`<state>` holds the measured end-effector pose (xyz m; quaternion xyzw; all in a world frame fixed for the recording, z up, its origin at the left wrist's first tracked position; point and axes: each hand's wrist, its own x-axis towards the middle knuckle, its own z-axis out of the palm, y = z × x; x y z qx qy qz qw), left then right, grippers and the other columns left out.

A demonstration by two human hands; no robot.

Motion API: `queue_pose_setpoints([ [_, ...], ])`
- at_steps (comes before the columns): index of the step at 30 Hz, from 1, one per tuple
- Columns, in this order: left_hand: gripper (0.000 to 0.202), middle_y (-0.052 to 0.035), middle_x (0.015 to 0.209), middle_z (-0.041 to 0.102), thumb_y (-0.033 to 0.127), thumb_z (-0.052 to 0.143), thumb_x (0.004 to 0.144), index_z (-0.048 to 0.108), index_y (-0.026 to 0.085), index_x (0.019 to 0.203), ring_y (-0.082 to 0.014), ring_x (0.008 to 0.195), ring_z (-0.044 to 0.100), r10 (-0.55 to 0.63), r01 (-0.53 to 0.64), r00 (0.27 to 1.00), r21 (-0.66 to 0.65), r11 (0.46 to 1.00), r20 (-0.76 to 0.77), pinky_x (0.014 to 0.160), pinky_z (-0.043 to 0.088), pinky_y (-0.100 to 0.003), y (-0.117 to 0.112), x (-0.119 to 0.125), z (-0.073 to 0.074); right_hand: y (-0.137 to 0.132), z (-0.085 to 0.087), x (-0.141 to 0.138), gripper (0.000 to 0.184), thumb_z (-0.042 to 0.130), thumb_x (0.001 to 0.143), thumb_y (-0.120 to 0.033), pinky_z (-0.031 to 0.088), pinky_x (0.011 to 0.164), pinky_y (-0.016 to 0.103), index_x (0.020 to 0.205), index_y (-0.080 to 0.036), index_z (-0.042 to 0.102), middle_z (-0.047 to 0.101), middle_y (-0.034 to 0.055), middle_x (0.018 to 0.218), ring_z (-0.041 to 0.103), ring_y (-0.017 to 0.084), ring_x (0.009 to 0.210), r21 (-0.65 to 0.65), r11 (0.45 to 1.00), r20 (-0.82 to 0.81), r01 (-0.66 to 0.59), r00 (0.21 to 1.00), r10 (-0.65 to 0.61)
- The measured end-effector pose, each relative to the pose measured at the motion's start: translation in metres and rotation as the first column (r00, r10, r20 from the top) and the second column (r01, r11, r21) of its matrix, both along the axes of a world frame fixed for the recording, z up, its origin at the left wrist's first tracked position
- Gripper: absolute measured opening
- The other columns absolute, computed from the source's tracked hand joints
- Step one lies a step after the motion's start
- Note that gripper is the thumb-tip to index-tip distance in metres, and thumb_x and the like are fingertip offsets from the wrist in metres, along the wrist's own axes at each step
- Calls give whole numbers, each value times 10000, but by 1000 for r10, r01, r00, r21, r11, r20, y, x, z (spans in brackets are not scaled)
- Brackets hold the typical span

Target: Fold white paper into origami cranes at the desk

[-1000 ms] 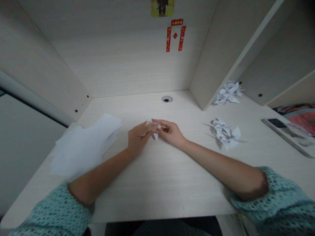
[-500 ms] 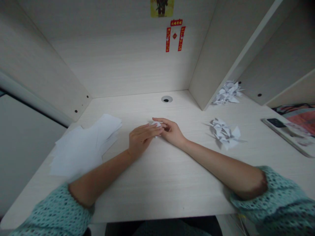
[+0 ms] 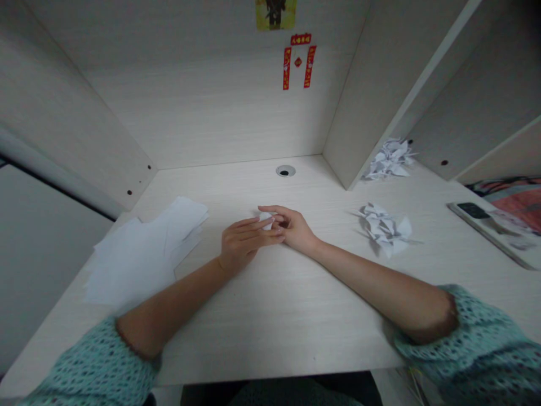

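Note:
A small folded piece of white paper point(image 3: 266, 220) is between my two hands, just above or on the middle of the desk. My left hand point(image 3: 245, 239) reaches across it with long, nearly straight fingers and pinches its near side; the thumb is hidden. From the right, my right hand point(image 3: 296, 228) curls round the paper's other side, its index finger stretched along the far edge. Between them the fingers cover much of the paper, so its folds cannot be made out. Beside my left forearm lies a loose stack of white paper sheets point(image 3: 135, 254).
Folded paper pieces lie in a small heap point(image 3: 385, 228) to the right, with another heap point(image 3: 391, 159) behind the upright panel point(image 3: 359, 113). A phone point(image 3: 492, 234) rests at the far right near red cloth point(image 3: 518, 200). A cable hole point(image 3: 285, 171) sits at the desk's back.
My left fingers have spread a little and shifted slightly towards me over the paper. The right index finger has straightened slightly. The heaps and stack stay where they were.

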<state>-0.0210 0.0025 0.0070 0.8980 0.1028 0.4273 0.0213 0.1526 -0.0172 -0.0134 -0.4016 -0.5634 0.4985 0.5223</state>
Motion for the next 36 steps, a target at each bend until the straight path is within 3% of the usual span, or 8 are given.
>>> queue_pose_setpoints([
  [7, 319, 2, 1195, 662, 133, 489, 899, 624, 290, 1142, -135, 1176, 572, 65, -65, 998, 119, 991, 3, 1002, 456, -286, -7, 2, 4, 2, 2, -1, 447, 574, 730, -236, 324, 466, 200, 1172, -170, 603, 622, -36, 633, 424, 66, 473, 1, 997, 0, 72, 997, -72],
  [11, 555, -87, 1354, 540, 317, 650, 816, 471, 248, 1337, -221, 1256, 505, 240, -229, 968, -133, 964, 69, 1038, 437, -370, 0, 5, 0, 3, 0, -1, 433, 548, 745, -199, 366, 486, 195, 1174, -179, 598, 659, -21, 690, 487, 70, 502, 75, 989, 40, 125, 991, -128],
  [14, 600, -77, 1380, 517, 356, 628, 827, 414, 264, 1381, -223, 1246, 515, 315, -261, 948, -470, 843, 38, 1049, 428, -383, 10, 6, -7, 3, 0, -2, 400, 551, 773, -235, 461, 608, 224, 1166, -178, 600, 706, 27, 834, 614, 106, 656, 101, 986, 4, 129, 991, -130],
  [17, 470, -75, 1280, 607, 363, 569, 863, 503, 247, 1314, -213, 1147, 598, 257, -147, 965, -703, 696, 52, 965, 498, -348, 18, 6, -14, 3, 0, -3, 380, 561, 799, -269, 497, 704, 261, 1164, -174, 602, 719, 60, 909, 662, 142, 781, 112, 988, -26, 109, 994, -107],
  [23, 390, -96, 1240, 632, 355, 609, 833, 612, 213, 1196, -218, 1072, 642, 257, -38, 956, -811, 584, 140, 970, 494, -362, 19, 6, -15, 5, -2, -2, 347, 588, 786, -237, 507, 701, 261, 1127, -183, 624, 724, 49, 878, 673, 143, 763, 124, 988, -78, 90, 994, -81],
  [26, 460, -87, 1209, 652, 326, 620, 829, 550, 228, 1273, -217, 1080, 638, 263, -76, 958, -785, 615, 114, 978, 488, -364, 13, 6, -10, 5, -2, -2, 335, 601, 761, -215, 503, 668, 250, 1093, -190, 641, 724, 34, 848, 671, 139, 737, 117, 988, -108, 101, 990, -88],
  [32, 433, -58, 1279, 609, 276, 676, 789, 595, 244, 1214, -210, 1197, 561, 235, -183, 969, -428, 885, 71, 1051, 435, -384, 6, 7, -3, 5, -2, -3, 372, 579, 745, -174, 490, 642, 240, 1111, -201, 637, 726, 30, 864, 657, 129, 723, 102, 976, -128, 194, 975, -180],
  [36, 344, -36, 1090, 710, 269, 743, 730, 680, 245, 1067, -209, 1101, 627, 210, -171, 968, -256, 951, 134, 988, 482, -386, 6, 8, -4, 3, -1, -3, 397, 556, 745, -168, 476, 610, 228, 1134, -196, 624, 722, 23, 830, 640, 114, 678, 89, 972, -109, 218, 972, -208],
])
